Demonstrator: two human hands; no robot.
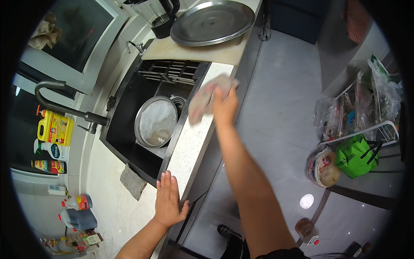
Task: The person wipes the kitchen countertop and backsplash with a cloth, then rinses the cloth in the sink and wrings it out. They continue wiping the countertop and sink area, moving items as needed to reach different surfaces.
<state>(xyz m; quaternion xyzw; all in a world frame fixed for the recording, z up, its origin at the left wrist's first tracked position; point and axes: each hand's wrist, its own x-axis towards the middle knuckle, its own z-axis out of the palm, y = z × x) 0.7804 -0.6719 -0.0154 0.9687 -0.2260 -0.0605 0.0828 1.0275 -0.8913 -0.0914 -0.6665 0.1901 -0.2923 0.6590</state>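
Note:
My right hand (225, 105) grips a greyish-pink cleaning cloth (205, 100) over the white counter edge (189, 146) in front of the sink. The cloth is slightly blurred by motion. Lower down, my left hand (169, 203) lies flat on the counter by the sink's near corner, fingers stretched and holding nothing. In the black sink (125, 125) sits a round metal pot (138, 125) with whitish, foamy water (157, 114). Another metal vessel (178, 102) shows partly beside it. A grey rag (133, 181) lies on the counter at the sink's lower-left corner.
A dark faucet (64, 105) arches over the sink, beside a yellow jug (58, 128) and a spray bottle (54, 150). A large metal lid (212, 22) rests on a cutting board (185, 52) near a blender (157, 19). Right, a bucket (318, 172) and green bag (355, 157) stand on the floor.

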